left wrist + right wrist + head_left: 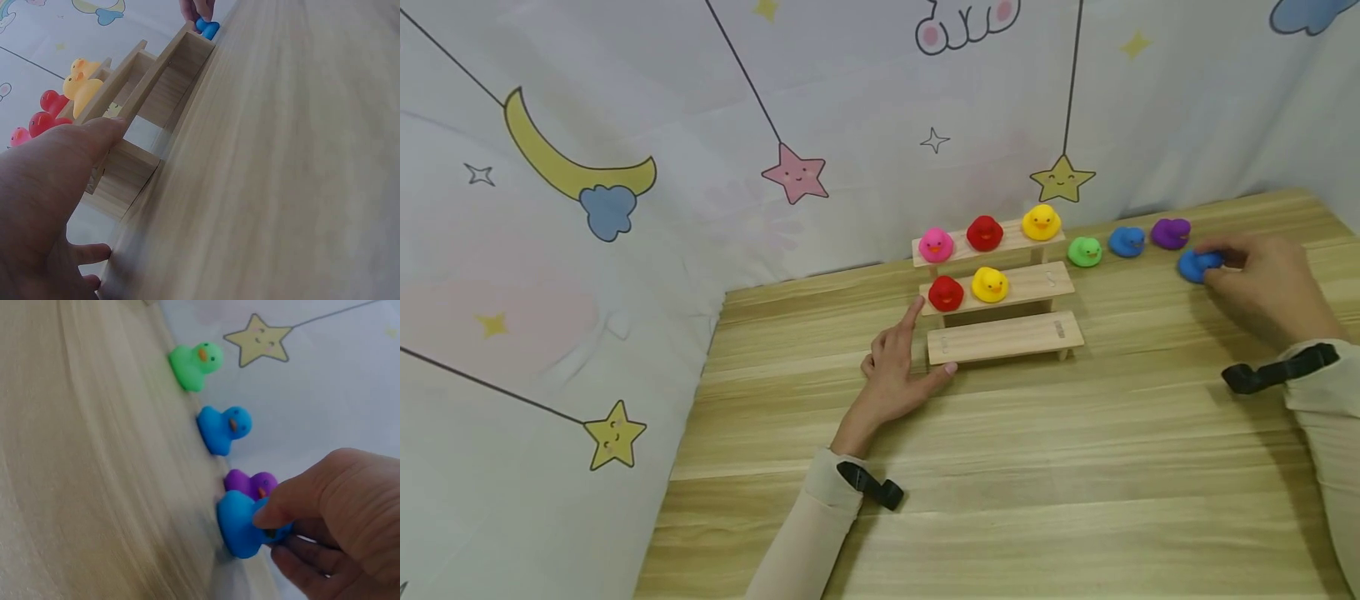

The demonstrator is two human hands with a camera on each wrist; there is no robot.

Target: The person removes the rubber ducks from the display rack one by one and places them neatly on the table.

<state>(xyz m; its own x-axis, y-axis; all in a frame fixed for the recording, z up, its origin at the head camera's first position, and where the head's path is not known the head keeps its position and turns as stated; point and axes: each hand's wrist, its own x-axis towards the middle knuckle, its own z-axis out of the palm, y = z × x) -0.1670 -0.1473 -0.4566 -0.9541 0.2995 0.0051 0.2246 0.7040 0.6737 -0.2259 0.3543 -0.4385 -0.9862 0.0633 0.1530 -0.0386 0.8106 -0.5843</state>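
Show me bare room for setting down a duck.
Free: the bottom step; the middle step, right of its yellow duck; the tabletop between left hand and right hand. Crowded: the top step, bearing three ducks; the back right, where green duck, blue duck and purple duck neighbour the held duck.

A wood-grained tabletop (pixel 1037 500) carries a three-tier wooden shelf (pixel 1003 338) just right of the left grip (pixel 891 372). Going away from that grip, the top tier (pixel 1015 242) holds a pink duck (pixel 936 247), red duck (pixel 984 234) and yellow duck (pixel 1041 224); the middle tier (pixel 1036 283), another red duck (pixel 946 295) and another yellow duck (pixel 990 286). Directly on the tabletop, left of the right grip (pixel 1270 279), stand a purple duck (pixel 1171 234), blue duck (pixel 1127 242) and green duck (pixel 1085 252), the purple nearest.
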